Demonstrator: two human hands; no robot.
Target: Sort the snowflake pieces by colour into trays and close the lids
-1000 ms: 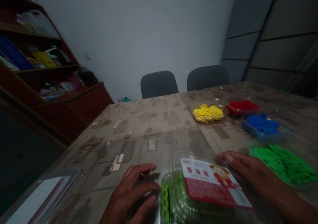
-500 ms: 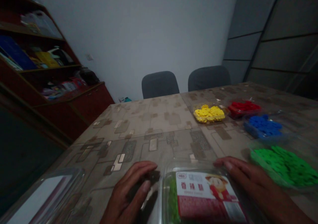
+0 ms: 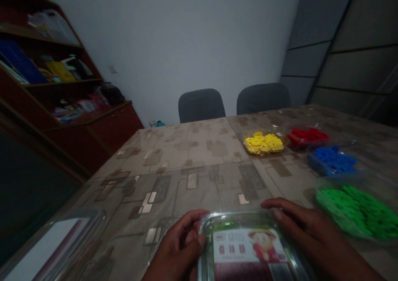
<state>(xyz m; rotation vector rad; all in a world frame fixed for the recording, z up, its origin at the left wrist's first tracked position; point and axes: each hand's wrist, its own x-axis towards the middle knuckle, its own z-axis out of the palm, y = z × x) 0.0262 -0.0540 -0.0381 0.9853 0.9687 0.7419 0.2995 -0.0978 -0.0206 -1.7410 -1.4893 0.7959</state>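
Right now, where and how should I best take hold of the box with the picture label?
I'd grip the labelled box by its opposite side edges, left hand coming from the left and right hand from the right. It lies label up, broad on top, with its sides facing your hands, so a two-sided hold looks steadiest. Its near edge is out of view.

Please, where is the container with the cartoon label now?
In the head view, the cartoon-labelled container is at the bottom edge, right of centre, between the left hand and the right hand, with bright green pieces farther right.
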